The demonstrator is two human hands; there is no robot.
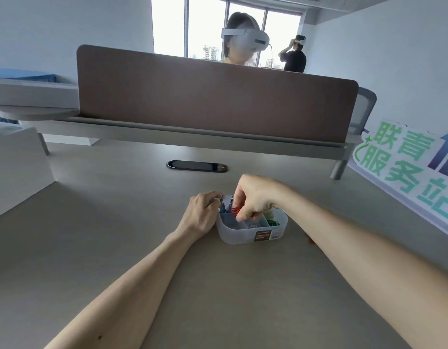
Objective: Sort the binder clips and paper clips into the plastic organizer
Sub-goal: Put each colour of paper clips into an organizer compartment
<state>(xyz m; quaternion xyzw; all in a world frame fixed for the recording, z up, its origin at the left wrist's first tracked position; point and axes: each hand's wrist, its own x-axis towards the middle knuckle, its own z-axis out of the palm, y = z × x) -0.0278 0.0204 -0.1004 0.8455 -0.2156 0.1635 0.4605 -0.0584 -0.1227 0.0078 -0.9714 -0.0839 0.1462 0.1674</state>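
A translucent plastic organizer [243, 236] with several compartments stands on the desk in front of me. My left hand [202, 212] sits at its left rim, fingers pinched on a blue binder clip [222, 209] over the far-left compartment. My right hand [255, 197] hovers over the middle of the organizer, fingers closed on red paper clips [236, 211]. Silver clips [250, 224] lie in a middle compartment and green paper clips [273, 222] in the right one. A red clip [310, 240] peeks out on the desk beside my right forearm.
A brown divider screen [212, 96] crosses the desk's far side, with a dark cable slot [196, 166] before it. A sign with green characters [406, 170] leans at the right. Two people wearing headsets stand beyond the screen.
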